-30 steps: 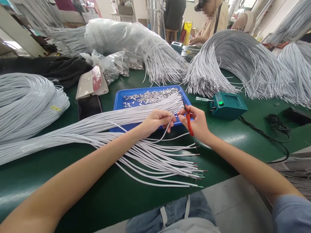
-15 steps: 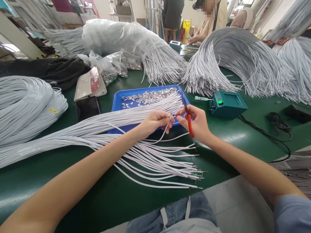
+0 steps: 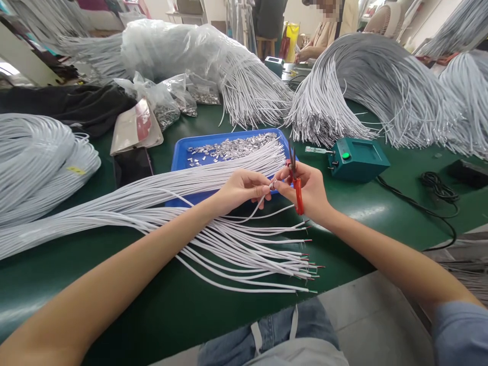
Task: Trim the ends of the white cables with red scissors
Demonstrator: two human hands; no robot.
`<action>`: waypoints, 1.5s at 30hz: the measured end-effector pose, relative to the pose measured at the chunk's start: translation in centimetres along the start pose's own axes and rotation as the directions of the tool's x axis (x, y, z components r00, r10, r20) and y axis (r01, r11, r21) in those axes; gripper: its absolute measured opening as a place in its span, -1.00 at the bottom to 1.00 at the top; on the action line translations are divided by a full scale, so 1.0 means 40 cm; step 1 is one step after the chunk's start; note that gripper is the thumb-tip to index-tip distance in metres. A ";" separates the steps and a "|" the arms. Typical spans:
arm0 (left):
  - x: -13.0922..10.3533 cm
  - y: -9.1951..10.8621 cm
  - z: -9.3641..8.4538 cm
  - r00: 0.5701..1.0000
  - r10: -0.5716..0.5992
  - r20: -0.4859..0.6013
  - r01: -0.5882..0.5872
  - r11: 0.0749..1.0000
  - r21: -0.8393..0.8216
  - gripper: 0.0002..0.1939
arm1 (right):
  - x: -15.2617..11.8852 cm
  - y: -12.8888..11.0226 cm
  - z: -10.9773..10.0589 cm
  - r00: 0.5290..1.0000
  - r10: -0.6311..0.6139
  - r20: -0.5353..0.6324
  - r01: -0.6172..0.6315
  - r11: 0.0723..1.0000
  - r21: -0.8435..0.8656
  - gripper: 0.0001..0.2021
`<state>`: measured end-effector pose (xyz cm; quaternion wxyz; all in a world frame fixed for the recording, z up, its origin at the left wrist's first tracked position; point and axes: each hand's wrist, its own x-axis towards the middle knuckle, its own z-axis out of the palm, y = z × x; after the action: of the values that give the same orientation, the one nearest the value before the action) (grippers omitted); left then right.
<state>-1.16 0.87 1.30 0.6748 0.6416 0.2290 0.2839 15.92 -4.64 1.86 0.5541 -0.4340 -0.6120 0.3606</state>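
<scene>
Between finger and thumb, my left hand (image 3: 247, 188) pinches a white cable (image 3: 258, 207) close to its end. My right hand (image 3: 307, 189) holds red-handled scissors (image 3: 298, 195), blades pointing up, while its thumb and forefinger meet the cable's tip at the left fingers. Whether a small metal piece sits at that tip I cannot make out. Behind the hands lies a blue tray (image 3: 179, 152) with many small silvery metal pieces (image 3: 232, 148) and a bundle of white cables (image 3: 213, 175) across it. Nearer to me, loose cables (image 3: 244, 254) fan out, with thin red and green wires at their ends.
A green device (image 3: 358, 160) with a lit button stands right of the tray, its black cord trailing off. Large cable bundles (image 3: 381, 76) fill the back, and a coil (image 3: 38, 162) lies left beside a dark phone (image 3: 132, 166). Across the table sits another person (image 3: 324, 35).
My right thumb and forefinger have closed in on the cable end at my left fingers. The scissors have turned slightly in my right hand. The whole view has shifted a little.
</scene>
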 end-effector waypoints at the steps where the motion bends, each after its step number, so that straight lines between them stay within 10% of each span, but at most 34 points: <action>1: 0.000 -0.001 0.000 1.000 0.004 -0.019 -0.004 1.000 -0.002 -0.64 | 0.000 -0.001 0.001 1.000 -0.001 0.000 0.001 1.000 0.012 -0.82; 45: 0.004 0.005 -0.014 0.973 -0.141 0.184 0.147 0.989 -0.020 -0.56 | -0.005 -0.004 0.008 1.000 0.010 0.018 -0.010 1.000 0.004 -0.81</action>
<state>-1.43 1.37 1.49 0.7224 0.6352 0.2075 0.1779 15.58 -4.85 1.89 0.5476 -0.4326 -0.6141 0.3686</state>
